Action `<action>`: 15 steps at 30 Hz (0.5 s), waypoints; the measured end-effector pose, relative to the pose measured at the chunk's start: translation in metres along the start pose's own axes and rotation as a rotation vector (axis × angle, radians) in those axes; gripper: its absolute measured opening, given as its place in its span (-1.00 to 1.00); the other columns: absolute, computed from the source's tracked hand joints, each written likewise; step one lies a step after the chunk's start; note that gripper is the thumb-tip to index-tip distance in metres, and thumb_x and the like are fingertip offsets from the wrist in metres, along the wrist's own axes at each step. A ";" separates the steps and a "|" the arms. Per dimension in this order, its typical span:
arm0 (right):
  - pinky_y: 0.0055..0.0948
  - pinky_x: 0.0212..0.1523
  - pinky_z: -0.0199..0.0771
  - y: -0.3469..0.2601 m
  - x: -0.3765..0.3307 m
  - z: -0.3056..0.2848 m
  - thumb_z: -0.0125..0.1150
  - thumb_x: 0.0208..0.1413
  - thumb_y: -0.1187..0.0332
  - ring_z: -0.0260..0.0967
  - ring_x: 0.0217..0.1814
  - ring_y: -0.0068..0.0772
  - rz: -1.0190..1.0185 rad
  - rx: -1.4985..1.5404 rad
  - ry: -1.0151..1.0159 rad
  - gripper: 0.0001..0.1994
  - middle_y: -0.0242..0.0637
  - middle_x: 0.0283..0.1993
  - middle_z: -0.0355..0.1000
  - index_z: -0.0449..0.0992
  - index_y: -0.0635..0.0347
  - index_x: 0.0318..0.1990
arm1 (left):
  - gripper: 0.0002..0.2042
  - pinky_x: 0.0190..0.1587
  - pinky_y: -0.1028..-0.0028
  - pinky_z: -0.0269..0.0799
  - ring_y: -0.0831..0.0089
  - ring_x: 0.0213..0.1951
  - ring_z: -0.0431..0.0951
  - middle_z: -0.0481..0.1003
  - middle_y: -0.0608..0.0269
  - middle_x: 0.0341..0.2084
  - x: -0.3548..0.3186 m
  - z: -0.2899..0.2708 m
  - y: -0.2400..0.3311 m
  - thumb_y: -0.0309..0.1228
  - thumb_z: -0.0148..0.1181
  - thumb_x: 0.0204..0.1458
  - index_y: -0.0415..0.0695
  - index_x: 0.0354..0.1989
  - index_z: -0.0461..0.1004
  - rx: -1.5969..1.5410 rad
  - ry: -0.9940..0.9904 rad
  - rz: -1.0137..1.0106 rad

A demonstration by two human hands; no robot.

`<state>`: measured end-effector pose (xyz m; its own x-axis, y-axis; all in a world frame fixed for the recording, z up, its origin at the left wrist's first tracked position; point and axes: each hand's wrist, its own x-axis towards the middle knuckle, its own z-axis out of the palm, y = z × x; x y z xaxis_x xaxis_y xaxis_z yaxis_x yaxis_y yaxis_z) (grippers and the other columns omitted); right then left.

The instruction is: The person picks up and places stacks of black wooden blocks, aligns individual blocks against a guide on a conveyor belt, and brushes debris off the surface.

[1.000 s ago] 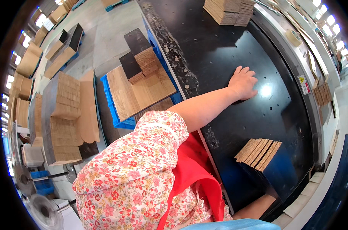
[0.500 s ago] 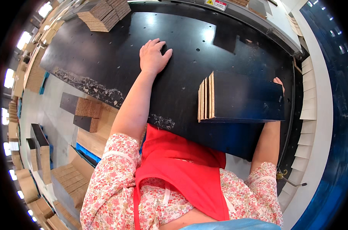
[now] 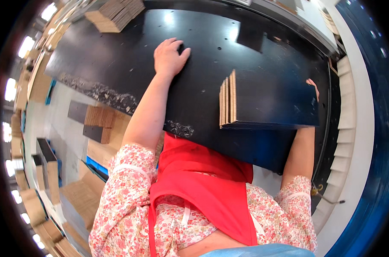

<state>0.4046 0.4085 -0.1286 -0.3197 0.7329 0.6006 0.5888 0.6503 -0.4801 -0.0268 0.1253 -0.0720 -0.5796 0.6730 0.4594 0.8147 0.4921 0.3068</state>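
A short stack of black-faced boards [image 3: 273, 100] with pale brown chipboard edges lies on the right part of the black worktable [image 3: 194, 77]. Its boards are slightly fanned, their left edges stepped. My right hand [image 3: 313, 89] is at the right end of this stack; only some fingers show past its far right corner, and the boards hide the palm. Left of the stack, my left hand [image 3: 169, 58] rests palm down on the tabletop, fingers stretched and thumb apart, holding nothing.
Another stack of boards [image 3: 115, 16] stands at the table's far left. More boards [image 3: 98, 122] lie on a pallet below the left edge. A grey machine frame [image 3: 288, 21] borders the far side, and white flaps [image 3: 344, 103] line the right side.
The fanned boards sit a little higher in view, and their left edges look more stepped at the far corner. My left hand stays on the tabletop, almost unmoved.
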 end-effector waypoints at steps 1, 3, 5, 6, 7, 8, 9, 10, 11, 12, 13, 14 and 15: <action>-0.19 0.16 0.41 -0.003 0.000 -0.001 0.16 0.15 0.20 0.39 0.19 -0.09 0.014 -0.028 0.017 -0.65 -0.20 0.19 0.44 0.55 0.19 0.02 | -0.58 0.27 0.22 0.25 0.17 0.21 0.39 0.48 0.16 0.12 0.001 0.002 -0.001 -0.06 0.21 0.04 -0.09 -0.04 0.60 -0.014 0.033 0.014; -0.17 0.13 0.43 -0.024 0.012 -0.001 0.23 0.10 0.19 0.42 0.15 -0.10 0.183 -0.078 -0.038 -0.64 -0.26 0.14 0.47 0.56 0.15 0.01 | -0.58 0.23 0.21 0.29 0.14 0.18 0.42 0.50 0.11 0.08 0.003 0.000 -0.009 -0.07 0.23 0.01 -0.12 -0.08 0.61 -0.093 0.046 0.005; -0.16 0.11 0.45 -0.043 0.018 -0.007 0.26 0.06 0.19 0.44 0.11 -0.10 0.115 -0.279 -0.097 -0.65 -0.29 0.10 0.49 0.58 0.11 -0.02 | -0.59 0.21 0.22 0.33 0.09 0.14 0.45 0.51 0.03 0.05 0.005 0.000 -0.019 -0.12 0.28 0.01 -0.19 -0.09 0.61 -0.229 0.072 0.021; -0.16 0.10 0.46 -0.038 0.017 -0.008 0.27 0.04 0.19 0.44 0.10 -0.09 0.029 -0.388 -0.101 -0.67 -0.30 0.09 0.50 0.60 0.10 -0.05 | -0.59 0.21 0.25 0.34 0.08 0.13 0.46 0.51 -0.04 0.04 0.008 -0.005 -0.009 -0.16 0.31 0.02 -0.22 -0.09 0.60 -0.314 0.045 0.013; -0.15 0.10 0.45 -0.035 0.016 -0.009 0.27 0.04 0.19 0.44 0.10 -0.09 0.018 -0.405 -0.069 -0.67 -0.28 0.09 0.50 0.61 0.11 -0.07 | -0.59 0.20 0.28 0.34 0.09 0.12 0.48 0.51 -0.05 0.04 0.008 -0.012 0.003 -0.17 0.32 0.02 -0.24 -0.07 0.59 -0.378 0.028 0.024; -0.15 0.10 0.45 -0.034 0.014 -0.005 0.27 0.04 0.18 0.44 0.10 -0.10 0.003 -0.407 -0.040 -0.68 -0.27 0.09 0.49 0.62 0.12 -0.09 | -0.60 0.20 0.32 0.33 0.16 0.12 0.49 0.52 0.00 0.04 0.007 -0.026 0.019 -0.20 0.31 0.05 -0.25 -0.03 0.57 -0.436 -0.018 0.011; -0.12 0.14 0.41 -0.036 0.012 -0.006 0.26 0.04 0.18 0.42 0.13 -0.09 0.044 -0.410 -0.029 -0.68 -0.26 0.10 0.49 0.63 0.13 -0.09 | -0.60 0.21 0.33 0.32 0.21 0.13 0.48 0.52 0.01 0.05 0.007 -0.042 0.039 -0.22 0.31 0.06 -0.24 -0.01 0.56 -0.547 -0.099 0.020; -0.12 0.15 0.40 -0.038 0.011 -0.006 0.25 0.04 0.19 0.41 0.15 -0.09 0.060 -0.400 -0.027 -0.67 -0.26 0.11 0.49 0.63 0.13 -0.09 | -0.59 0.21 0.34 0.31 0.25 0.14 0.48 0.51 0.03 0.06 0.007 -0.059 0.058 -0.24 0.31 0.07 -0.24 0.02 0.55 -0.648 -0.181 0.019; -0.12 0.16 0.39 -0.038 0.010 -0.010 0.25 0.05 0.19 0.40 0.16 -0.10 0.075 -0.396 -0.027 -0.67 -0.26 0.11 0.49 0.63 0.14 -0.08 | -0.59 0.22 0.35 0.30 0.27 0.15 0.47 0.51 0.04 0.06 0.007 -0.073 0.078 -0.25 0.31 0.06 -0.24 0.03 0.54 -0.706 -0.231 0.090; -0.11 0.17 0.38 -0.038 0.009 -0.012 0.24 0.05 0.19 0.38 0.17 -0.10 0.087 -0.388 -0.029 -0.67 -0.26 0.11 0.48 0.63 0.14 -0.07 | -0.59 0.22 0.35 0.30 0.28 0.15 0.46 0.51 0.04 0.07 0.006 -0.089 0.098 -0.26 0.32 0.06 -0.24 0.03 0.54 -0.761 -0.278 0.155; -0.12 0.19 0.36 -0.038 0.008 -0.013 0.24 0.05 0.20 0.37 0.20 -0.11 0.114 -0.356 -0.041 -0.67 -0.26 0.12 0.48 0.63 0.14 -0.06 | -0.58 0.23 0.36 0.29 0.30 0.16 0.46 0.51 0.05 0.07 0.004 -0.103 0.115 -0.27 0.33 0.05 -0.24 0.04 0.54 -0.813 -0.323 0.214; -0.12 0.19 0.36 -0.039 0.006 -0.013 0.24 0.05 0.20 0.37 0.19 -0.10 0.123 -0.361 -0.033 -0.67 -0.26 0.12 0.48 0.63 0.14 -0.06 | -0.57 0.23 0.34 0.29 0.28 0.15 0.47 0.51 0.06 0.06 0.002 -0.118 0.130 -0.27 0.35 0.03 -0.25 0.04 0.53 -0.806 -0.347 0.347; -0.11 0.18 0.37 -0.041 0.006 -0.012 0.24 0.05 0.20 0.37 0.19 -0.10 0.126 -0.365 -0.024 -0.66 -0.26 0.12 0.48 0.63 0.13 -0.06 | -0.55 0.23 0.33 0.30 0.25 0.14 0.47 0.52 0.06 0.06 -0.001 -0.129 0.142 -0.26 0.37 0.01 -0.25 0.04 0.53 -0.797 -0.364 0.479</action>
<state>0.3872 0.3837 -0.0979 -0.2424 0.8099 0.5341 0.8486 0.4439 -0.2879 0.0922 0.1236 0.0785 -0.0489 0.8973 0.4387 0.6619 -0.2998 0.6870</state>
